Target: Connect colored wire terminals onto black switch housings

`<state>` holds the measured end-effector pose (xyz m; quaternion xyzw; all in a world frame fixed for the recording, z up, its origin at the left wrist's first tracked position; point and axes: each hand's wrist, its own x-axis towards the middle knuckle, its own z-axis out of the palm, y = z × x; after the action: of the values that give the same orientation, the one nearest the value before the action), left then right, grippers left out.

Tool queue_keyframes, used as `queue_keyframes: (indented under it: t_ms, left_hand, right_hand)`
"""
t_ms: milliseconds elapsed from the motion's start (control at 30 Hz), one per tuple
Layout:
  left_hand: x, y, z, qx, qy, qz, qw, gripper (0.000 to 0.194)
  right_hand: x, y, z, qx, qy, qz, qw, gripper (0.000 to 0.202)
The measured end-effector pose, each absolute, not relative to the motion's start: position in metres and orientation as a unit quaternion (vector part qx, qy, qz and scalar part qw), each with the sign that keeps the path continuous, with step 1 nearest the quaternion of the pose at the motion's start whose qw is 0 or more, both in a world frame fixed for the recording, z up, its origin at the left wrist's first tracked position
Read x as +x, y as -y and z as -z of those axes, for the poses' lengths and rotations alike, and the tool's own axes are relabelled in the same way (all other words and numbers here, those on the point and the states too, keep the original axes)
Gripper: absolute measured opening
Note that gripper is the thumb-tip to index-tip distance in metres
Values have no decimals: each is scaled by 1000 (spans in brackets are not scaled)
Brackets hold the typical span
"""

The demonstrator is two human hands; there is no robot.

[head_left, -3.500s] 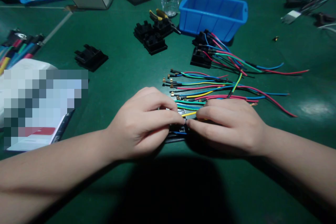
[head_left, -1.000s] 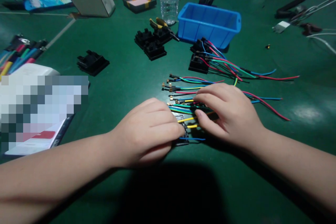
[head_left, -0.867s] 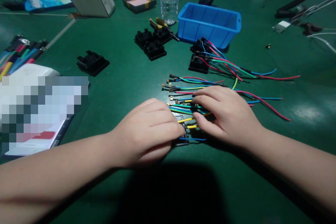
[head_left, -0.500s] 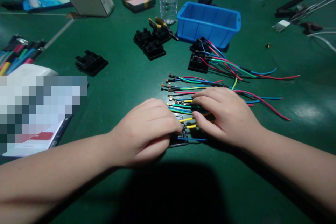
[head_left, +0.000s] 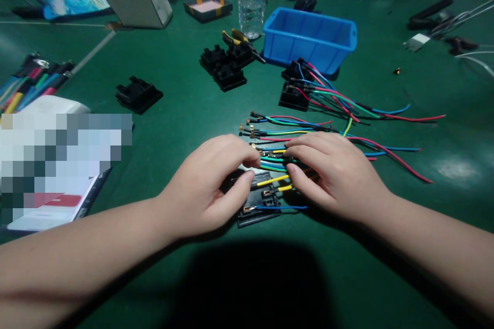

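Two yellow leads [head_left: 272, 181] lie across the black module [head_left: 255, 199] on the table [head_left: 185, 113], reaching my right hand [head_left: 339, 172], presumably for steadying, though I cannot tell its grip; my left hand [head_left: 214, 185], thumb and forefinger slightly parted, overlaps the module's edge.

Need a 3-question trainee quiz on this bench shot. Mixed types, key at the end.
1. Multiple choice: which wire over the black plate lies lowest in the picture?
A) red
B) blue
C) yellow

2. True or false: in this view, the clear bottle stands left of the blue bin.

3. Fill the gap: from the plate, the yellow wires run toward the person's ____ hand.

Key:
1. B, the blue wire
2. True
3. right, as in right hand
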<state>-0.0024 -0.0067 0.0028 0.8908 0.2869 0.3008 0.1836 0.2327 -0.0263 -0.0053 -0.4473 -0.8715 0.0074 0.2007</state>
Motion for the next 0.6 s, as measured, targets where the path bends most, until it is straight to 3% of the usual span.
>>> queue_keyframes:
  t_ms: [167, 367, 600]
  left_hand:
    - [-2, 7, 0, 893, -278, -274, 224, 12]
    - [-2, 7, 1, 916, -268, -187, 234, 44]
    - [0, 4, 3, 919, -269, -184, 222, 34]
  right_hand:
    - [234, 26, 6, -443, 872, -11, 208, 28]
    - [233, 25, 5, -425, 880, -7, 213, 26]
    - [232, 25, 5, -395, 893, -13, 215, 28]
